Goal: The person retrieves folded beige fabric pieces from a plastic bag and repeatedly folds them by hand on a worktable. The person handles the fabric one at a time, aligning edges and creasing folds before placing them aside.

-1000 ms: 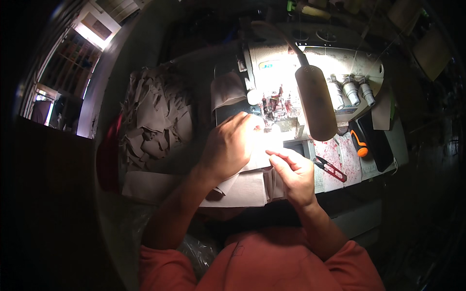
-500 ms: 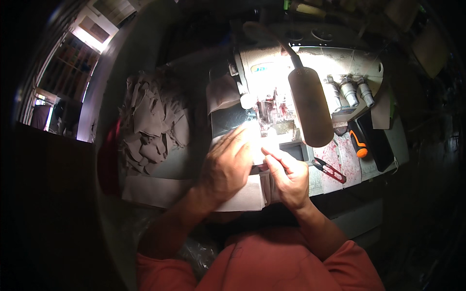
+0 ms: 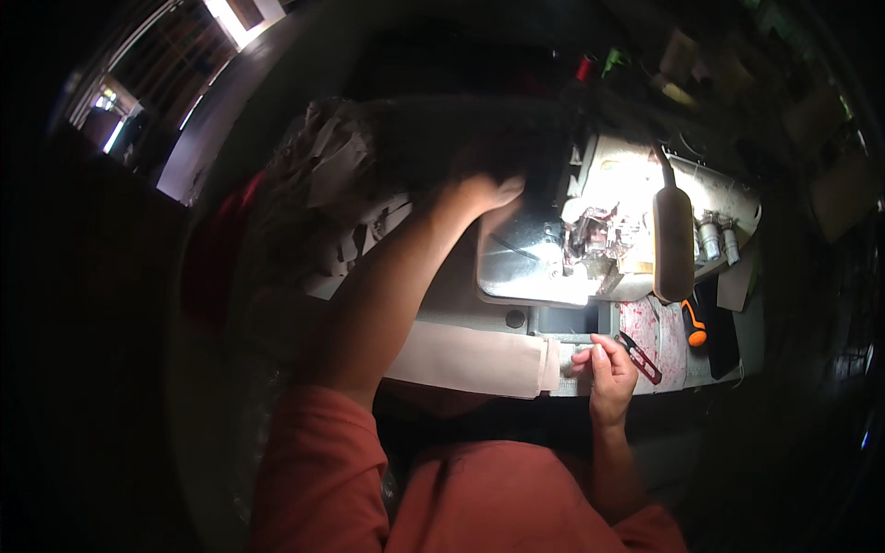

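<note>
The long pale beige fabric strip (image 3: 466, 359) lies flat along the near edge of the sewing table (image 3: 461, 286), its right end just beside the fingertips of the right hand (image 3: 607, 369). That hand rests at the table's front edge with its fingers curled together, the thumb and forefinger closed near the strip's folded end; whether they actually pinch the cloth is hard to tell in the dim light. Just right of those fingers lies a pair of small red-handled thread snips (image 3: 641, 356) on a red-speckled mat (image 3: 656, 332), and further right an orange-handled tool (image 3: 693, 324).

The left hand (image 3: 479, 195) is stretched far forward, well apart from the strip, its fingers bent over dark cloth at the top of a heap of grey cut fabric pieces (image 3: 336, 198); their grip is lost in shadow. To the right of those fingers stands the brightly lit white overlock sewing machine (image 3: 618, 212), with a grey oblong lamp head (image 3: 673, 241) hanging before it and metal thread knobs (image 3: 717, 238) beyond.
</note>
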Demonstrator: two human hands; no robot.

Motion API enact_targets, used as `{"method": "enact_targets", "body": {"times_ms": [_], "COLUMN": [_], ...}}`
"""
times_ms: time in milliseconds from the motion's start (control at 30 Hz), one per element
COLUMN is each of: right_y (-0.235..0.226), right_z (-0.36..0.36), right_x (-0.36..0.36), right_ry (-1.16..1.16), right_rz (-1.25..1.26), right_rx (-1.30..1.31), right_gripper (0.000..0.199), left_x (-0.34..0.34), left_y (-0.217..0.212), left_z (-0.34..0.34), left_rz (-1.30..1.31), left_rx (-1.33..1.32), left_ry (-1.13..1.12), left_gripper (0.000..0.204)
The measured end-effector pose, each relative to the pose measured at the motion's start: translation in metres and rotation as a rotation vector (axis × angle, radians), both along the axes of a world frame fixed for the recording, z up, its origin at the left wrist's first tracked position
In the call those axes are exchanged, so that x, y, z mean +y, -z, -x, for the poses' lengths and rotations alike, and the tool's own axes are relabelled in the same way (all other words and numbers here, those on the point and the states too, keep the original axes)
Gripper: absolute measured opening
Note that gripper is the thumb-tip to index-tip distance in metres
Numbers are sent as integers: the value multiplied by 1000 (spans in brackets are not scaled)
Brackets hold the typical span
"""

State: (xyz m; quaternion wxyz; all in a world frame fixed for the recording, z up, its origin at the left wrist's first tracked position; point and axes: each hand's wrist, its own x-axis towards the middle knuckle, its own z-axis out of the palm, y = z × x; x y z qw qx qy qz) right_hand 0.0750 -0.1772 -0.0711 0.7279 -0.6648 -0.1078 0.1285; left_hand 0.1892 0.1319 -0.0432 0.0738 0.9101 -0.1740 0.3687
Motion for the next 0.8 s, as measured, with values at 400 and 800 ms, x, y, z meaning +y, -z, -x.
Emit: {"method": "enact_targets", "body": {"times_ms": [400,800], "right_y": [8,-56], "right_z": [0,20], "right_x": [-3,0], "right_ry": [-88,-376], "right_rz": [43,494], "right_rx": [-7,-96], "right_gripper": [17,63], "left_x": [13,60], "left_y": [-73,-91], "left_z": [156,301], "left_rz": [442,524], "left_rx": [390,481], "left_ry": [-308,-671], "left_gripper": [27,30]}}
